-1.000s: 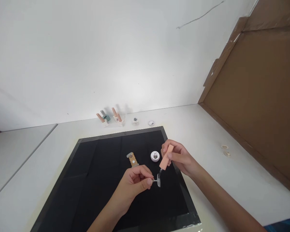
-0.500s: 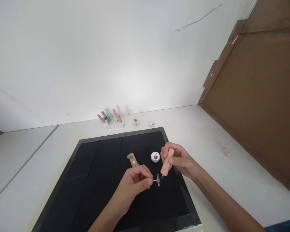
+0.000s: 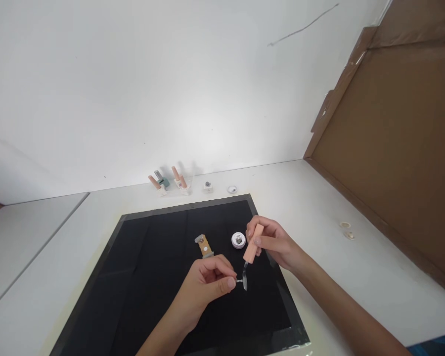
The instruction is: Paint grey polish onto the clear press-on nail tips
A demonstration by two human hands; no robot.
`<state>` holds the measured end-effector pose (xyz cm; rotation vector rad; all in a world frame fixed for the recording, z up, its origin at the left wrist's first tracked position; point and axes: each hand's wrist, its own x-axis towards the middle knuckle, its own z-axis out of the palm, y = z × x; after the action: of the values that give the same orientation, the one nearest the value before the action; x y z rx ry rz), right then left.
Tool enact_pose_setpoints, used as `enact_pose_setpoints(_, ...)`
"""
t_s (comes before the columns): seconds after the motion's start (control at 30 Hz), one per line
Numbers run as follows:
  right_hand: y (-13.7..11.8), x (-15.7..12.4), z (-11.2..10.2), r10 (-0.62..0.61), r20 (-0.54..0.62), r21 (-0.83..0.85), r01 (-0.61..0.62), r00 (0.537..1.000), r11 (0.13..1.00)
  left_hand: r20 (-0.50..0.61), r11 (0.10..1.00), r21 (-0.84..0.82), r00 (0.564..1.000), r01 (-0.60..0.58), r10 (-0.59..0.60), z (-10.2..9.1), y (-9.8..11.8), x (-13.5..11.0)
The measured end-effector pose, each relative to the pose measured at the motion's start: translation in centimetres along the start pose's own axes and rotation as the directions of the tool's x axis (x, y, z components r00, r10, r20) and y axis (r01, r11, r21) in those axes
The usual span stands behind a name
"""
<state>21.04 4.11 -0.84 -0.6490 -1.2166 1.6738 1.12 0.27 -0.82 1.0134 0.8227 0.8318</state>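
Here, toward 3 o'clock on the black mat (image 3: 152, 257), the left hand (image 3: 207, 284) pinches a clear tip (image 3: 245, 283) by its stalk; the right hand (image 3: 274, 242), closed on a peach brush cap (image 3: 252, 243), sets bristles on it. Coating looks barely begun, the tip mostly clear; a white jar (image 3: 238, 240) sits at 12 o'clock.

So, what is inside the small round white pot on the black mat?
The white pot shows a dark grey patch inside, too small to identify. Nothing covers it; the right hand is beside it.
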Motion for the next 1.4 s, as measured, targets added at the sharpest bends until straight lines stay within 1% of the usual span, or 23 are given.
enact_pose_setpoints(0.13,0.04,0.08,-0.18,-0.004,-0.037,0.014,0.004,0.999,1.000,-0.003,1.000,-0.002,1.000,0.008,-0.008,-0.10,-0.06,-0.16)
enact_pose_setpoints(0.27,-0.04,0.03,-0.26,-0.013,-0.067,0.070,0.018,0.998,0.997,-0.017,1.000,0.000,0.999,0.027,-0.027,-0.02,-0.04,-0.21)
enact_pose_setpoints(0.43,-0.25,-0.24,-0.04,-0.046,0.018,0.102,0.044,0.999,0.994,-0.035,1.000,-0.005,0.999,0.025,-0.025,-0.03,-0.07,-0.10)
enact_pose_setpoints(0.57,-0.14,-0.43,0.16,-0.042,0.100,0.061,0.036,0.994,0.997,-0.049,1.000,0.006,0.999,0.020,-0.020,-0.11,-0.12,-0.01)
enact_pose_setpoints(0.67,-0.02,-0.44,0.17,-0.027,0.119,0.027,0.024,0.993,0.999,-0.046,1.000,0.007,0.999,0.026,-0.026,-0.15,-0.17,-0.03)
enact_pose_setpoints(0.87,-0.19,-0.21,0.08,-0.021,0.043,-0.008,0.022,0.999,1.000,-0.043,1.000,0.004,0.999,0.027,-0.027,-0.22,-0.22,-0.03)
enact_pose_setpoints(1.07,-0.54,-0.07,0.21,-0.001,-0.064,0.005,0.002,0.998,1.000,-0.039,1.000,-0.003,0.999,0.025,-0.025,-0.23,-0.24,0.08)
enact_pose_setpoints(1.2,-0.59,-0.02,0.12,0.014,-0.124,0.051,-0.008,0.992,0.999,-0.037,1.000,-0.017,0.999,0.015,-0.015,-0.10,-0.16,0.01)
enact_pose_setpoints(1.3,-0.62,-0.12,0.07,0.010,-0.118,0.090,0.001,0.993,0.996,-0.052,0.999,-0.039,0.998,0.017,-0.019,0.01,-0.10,-0.02)
enact_pose_setpoints(1.4,-0.78,-0.35,0.28,-0.018,-0.062,0.110,0.025,0.998,0.994,-0.067,0.999,-0.050,0.998,0.015,-0.019,0.07,-0.04,0.00)
